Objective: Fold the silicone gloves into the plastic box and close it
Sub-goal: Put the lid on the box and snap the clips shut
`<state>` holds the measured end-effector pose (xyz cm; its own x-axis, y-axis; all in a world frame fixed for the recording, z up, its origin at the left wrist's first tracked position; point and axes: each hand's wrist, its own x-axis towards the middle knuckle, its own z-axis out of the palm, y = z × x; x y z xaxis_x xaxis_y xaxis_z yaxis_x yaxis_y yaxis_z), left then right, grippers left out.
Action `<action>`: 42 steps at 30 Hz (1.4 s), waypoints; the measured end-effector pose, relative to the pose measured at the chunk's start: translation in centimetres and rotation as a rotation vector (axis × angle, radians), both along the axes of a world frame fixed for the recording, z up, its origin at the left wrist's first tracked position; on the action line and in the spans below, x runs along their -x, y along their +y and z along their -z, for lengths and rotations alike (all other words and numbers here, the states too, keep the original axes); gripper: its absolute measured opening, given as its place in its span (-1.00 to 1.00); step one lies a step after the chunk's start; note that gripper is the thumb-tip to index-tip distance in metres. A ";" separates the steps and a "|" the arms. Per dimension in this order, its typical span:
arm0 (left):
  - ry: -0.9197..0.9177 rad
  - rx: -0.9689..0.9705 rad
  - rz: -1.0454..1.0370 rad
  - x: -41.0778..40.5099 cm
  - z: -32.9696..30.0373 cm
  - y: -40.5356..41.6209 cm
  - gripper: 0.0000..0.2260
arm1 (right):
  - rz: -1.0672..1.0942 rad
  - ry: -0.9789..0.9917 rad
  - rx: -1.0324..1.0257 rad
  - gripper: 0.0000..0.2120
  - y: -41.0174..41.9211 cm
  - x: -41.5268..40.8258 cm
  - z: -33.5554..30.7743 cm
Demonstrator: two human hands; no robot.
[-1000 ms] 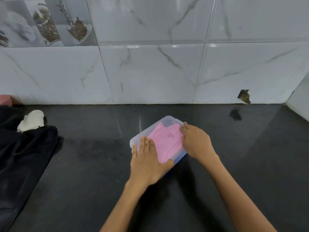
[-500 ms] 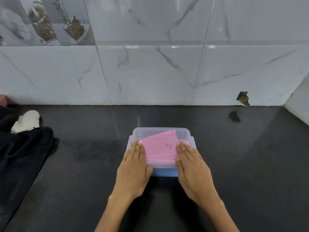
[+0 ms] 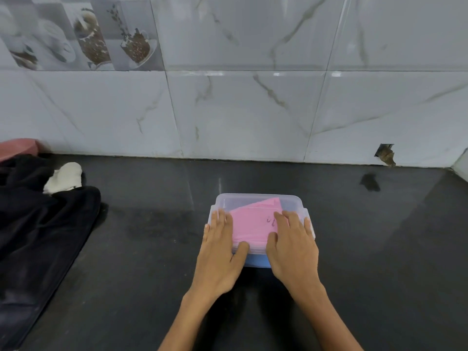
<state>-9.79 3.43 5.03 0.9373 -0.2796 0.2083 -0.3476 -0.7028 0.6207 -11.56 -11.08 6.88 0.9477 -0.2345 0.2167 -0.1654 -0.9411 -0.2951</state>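
My 2 bare forearms come up from 6 o'clock and meet on the box in the middle of the dark polished stone counter (image 3: 354, 249). My left hand (image 3: 219, 252) lies flat on the left part of the clear plastic lid (image 3: 255, 198), fingers straight and together, thumb stretched along the near edge. My right hand (image 3: 293, 247) lies flat on the right part of the same lid, fingers straight and slightly spread, thumb toward the left hand. Neither hand curls round anything; both press down with open palms.

Beneath them sits the small rectangular translucent plastic box with a blue base (image 3: 255, 260), its lid on top. Through the lid I see the folded pink silicone gloves (image 3: 250, 224) inside, filling most of the box, with a small dark mark near my right fingers.

At 9 o'clock a black cloth (image 3: 38, 229) lies heaped on the counter, a white crumpled rag (image 3: 64, 177) on its far part, and a pink rounded object (image 3: 17, 146) behind it at the edge of view.

At 12 o'clock rises the grey marble-pattern tiled wall (image 3: 253, 110), with a picture tile of cups (image 3: 83, 34) at 11 o'clock and a chipped hole (image 3: 385, 154) at 2 o'clock.
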 end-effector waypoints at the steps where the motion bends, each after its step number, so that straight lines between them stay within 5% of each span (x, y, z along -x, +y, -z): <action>1: -0.040 0.222 -0.079 0.4 0.0 -0.3 -0.34 | -0.029 0.011 0.001 -0.55 0.2 -0.1 0.1; 3: -0.077 0.669 -0.403 0.8 0.3 -0.8 -0.31 | -0.072 0.025 0.040 -0.52 0.3 -0.2 0.5; 6: 0.282 1.061 -0.689 1.0 0.0 -1.0 -0.32 | -0.084 0.037 0.078 -0.52 0.3 -0.1 0.9; 10: 0.742 1.259 -0.672 0.2 0.7 -1.3 -0.44 | -0.085 0.057 0.098 -0.51 0.1 -0.1 1.0; 14: 0.865 1.308 -0.611 -0.2 0.3 -1.6 -0.67 | -0.088 0.055 0.098 -0.46 0.1 0.1 0.8; 20: 0.851 1.395 -0.734 -1.3 0.2 -0.9 -0.69 | -0.092 0.061 0.085 -0.53 0.0 -0.1 0.9; 24: 0.635 1.371 -0.735 -1.3 0.3 -1.0 -0.84 | -0.087 0.045 0.073 -0.53 0.0 0.0 0.9; 32: 0.247 1.174 -0.630 -1.3 -0.5 -1.9 -0.42 | -0.086 0.055 0.090 -0.52 -0.1 -0.1 1.2; 42: 0.116 0.967 -0.603 -1.6 0.5 -1.5 -0.53 | -0.071 0.020 0.093 -0.44 0.1 0.0 1.1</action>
